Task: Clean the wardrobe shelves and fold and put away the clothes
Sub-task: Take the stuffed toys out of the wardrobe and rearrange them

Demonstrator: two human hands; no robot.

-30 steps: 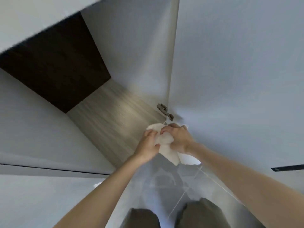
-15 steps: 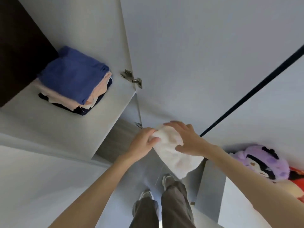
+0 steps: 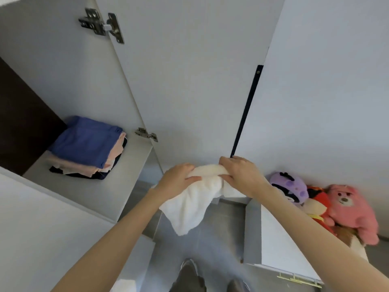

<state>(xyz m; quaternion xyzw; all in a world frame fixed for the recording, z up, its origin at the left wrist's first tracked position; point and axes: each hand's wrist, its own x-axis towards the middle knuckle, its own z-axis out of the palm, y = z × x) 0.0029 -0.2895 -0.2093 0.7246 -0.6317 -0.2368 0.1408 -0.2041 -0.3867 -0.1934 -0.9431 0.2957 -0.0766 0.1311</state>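
A white cloth (image 3: 190, 207) hangs between both hands in front of the open wardrobe door (image 3: 189, 81). My left hand (image 3: 175, 179) grips its upper left edge and my right hand (image 3: 242, 175) grips its upper right edge, so the top is bunched between them and the rest droops down. On the wardrobe shelf (image 3: 117, 182) at the left lies a folded stack of clothes (image 3: 86, 148), blue on top, peach and dark pieces beneath.
Door hinges (image 3: 101, 24) sit on the wardrobe side panel. Plush toys (image 3: 328, 207), purple, red and pink, lie on a white surface at the right beside a white cabinet (image 3: 271, 239). My legs and shoes (image 3: 189, 270) stand on the grey floor below.
The view tilted down from the upper empty shelf to the shelf with the clothes stack. My hands drew the cloth away from the wardrobe and spread its top edge wider apart.
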